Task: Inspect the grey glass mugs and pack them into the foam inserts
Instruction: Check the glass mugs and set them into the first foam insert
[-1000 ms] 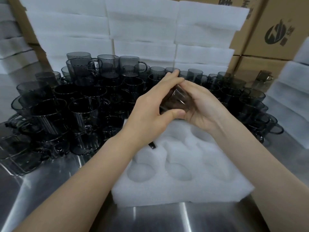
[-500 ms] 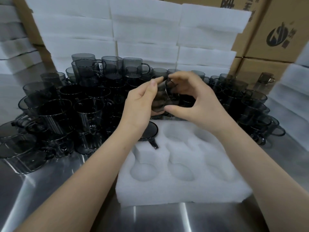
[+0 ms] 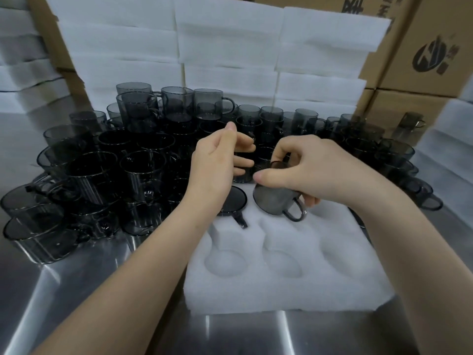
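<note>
While my right hand grips a grey glass mug, tilted just above the white foam insert, my left hand hovers beside it, fingers loose and empty. Another mug sits in the back-left pocket; many more mugs crowd the steel surface behind.

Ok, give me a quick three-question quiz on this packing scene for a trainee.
1. True or false: the left hand holds a mug.
2. Which hand holds the tilted mug over the insert? A) left B) right C) both
3. Fill in: the seated mug sits in the insert's back ___ pocket.

Key: 1 false, its fingers are relaxed and empty. 2 B, the right hand. 3 left.
</note>
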Motion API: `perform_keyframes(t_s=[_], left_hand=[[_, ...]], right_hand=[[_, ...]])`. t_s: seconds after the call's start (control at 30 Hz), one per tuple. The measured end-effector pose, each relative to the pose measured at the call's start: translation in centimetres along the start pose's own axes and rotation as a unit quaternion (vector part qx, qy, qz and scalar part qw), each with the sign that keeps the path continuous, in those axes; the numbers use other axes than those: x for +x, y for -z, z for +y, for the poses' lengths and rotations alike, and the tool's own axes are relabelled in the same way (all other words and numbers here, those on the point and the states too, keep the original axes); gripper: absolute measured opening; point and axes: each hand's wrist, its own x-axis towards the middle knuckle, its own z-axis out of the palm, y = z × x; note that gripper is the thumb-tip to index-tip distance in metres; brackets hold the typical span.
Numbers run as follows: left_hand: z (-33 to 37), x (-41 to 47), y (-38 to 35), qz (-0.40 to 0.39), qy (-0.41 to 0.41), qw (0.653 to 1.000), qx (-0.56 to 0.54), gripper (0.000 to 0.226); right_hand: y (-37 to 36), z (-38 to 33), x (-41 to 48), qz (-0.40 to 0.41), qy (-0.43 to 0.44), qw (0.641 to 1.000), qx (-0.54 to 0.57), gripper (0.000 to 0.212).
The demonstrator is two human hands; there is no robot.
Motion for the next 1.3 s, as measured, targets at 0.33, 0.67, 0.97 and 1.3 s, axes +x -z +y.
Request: perform_keyframes(t_s=[0.33,0.67,0.97,1.3], left_hand=[[0.0,0.0,0.0,0.0,0.001,1.0,0.01,0.044],[-0.3,0.2,-0.1,0.018,-0.015,1.0,0.007,0.045],[0.1,-0.6,-0.2,0.113,-0.062,0.992,0.014,0.05],[0.1,-1.0,-0.7,-0.02,-0.099,0.959,0.265,0.045]], right_hand=[[-3.1,0.0,-0.7,-0.084,0.044,0.956,-0.279,0.038],[-4.1,0.4,-0.8,-0.209,0.012,0.941,-0.267,0.088],[-1.6,1.4,3.9,0.072,0.0,0.997,-0.006,0.029],[-2.7,1.0,11.5,0.063,-0.032,0.989,-0.129,0.036]])
